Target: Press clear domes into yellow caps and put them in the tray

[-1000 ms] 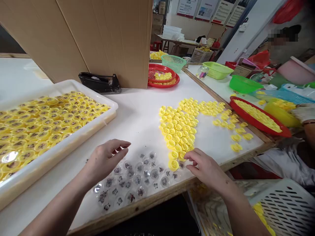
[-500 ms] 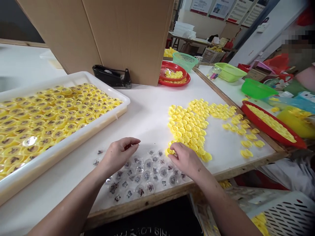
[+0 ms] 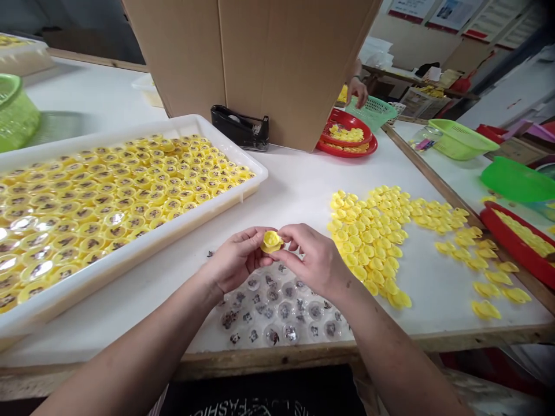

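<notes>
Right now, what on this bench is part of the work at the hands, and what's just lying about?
Part of the work:
left hand
right hand
yellow cap
clear capsules
loose yellow caps
white tray of capped capsules

Just lying about:
black tape dispenser
red plates
green basket

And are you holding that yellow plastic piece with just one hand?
No, the yellow plastic piece sits between the fingers of your left hand and right hand.
</notes>
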A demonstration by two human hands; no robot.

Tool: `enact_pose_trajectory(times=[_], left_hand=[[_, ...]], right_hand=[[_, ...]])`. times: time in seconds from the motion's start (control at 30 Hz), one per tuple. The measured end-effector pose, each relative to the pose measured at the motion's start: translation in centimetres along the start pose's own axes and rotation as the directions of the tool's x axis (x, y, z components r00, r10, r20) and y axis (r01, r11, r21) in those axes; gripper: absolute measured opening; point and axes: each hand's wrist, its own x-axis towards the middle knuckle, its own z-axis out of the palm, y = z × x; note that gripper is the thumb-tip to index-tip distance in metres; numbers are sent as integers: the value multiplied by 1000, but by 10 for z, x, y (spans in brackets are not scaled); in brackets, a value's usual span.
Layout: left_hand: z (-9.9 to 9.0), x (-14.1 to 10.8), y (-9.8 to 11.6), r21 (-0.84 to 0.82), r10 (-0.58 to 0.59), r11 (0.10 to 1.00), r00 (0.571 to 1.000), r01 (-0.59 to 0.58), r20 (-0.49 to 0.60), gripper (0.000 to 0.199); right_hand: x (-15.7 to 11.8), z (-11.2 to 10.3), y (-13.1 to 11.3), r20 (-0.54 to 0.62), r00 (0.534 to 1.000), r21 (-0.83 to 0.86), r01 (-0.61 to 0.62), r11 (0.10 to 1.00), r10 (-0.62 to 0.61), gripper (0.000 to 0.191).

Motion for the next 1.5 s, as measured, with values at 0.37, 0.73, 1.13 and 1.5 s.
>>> enact_pose_trajectory(times=[0.37, 0.73, 1.13, 1.5], left_hand=[[-8, 2, 21, 6, 131, 991, 965, -133, -226, 15], [-8, 4, 6, 3, 28, 1000, 988, -28, -153, 19], [0, -1, -3, 93, -54, 994, 998, 56, -16, 14], [4, -2, -5, -57, -20, 998, 1000, 19, -23, 21]], right_hand=[[-20, 19, 22, 440, 896, -187, 166, 968, -69, 18], [-14, 6, 23, 330, 915, 493, -377, 784, 233, 19], [4, 0, 21, 280, 934, 561, -346, 753, 221, 24], [-2, 0, 2, 51, 987, 236, -160, 959, 152, 22]])
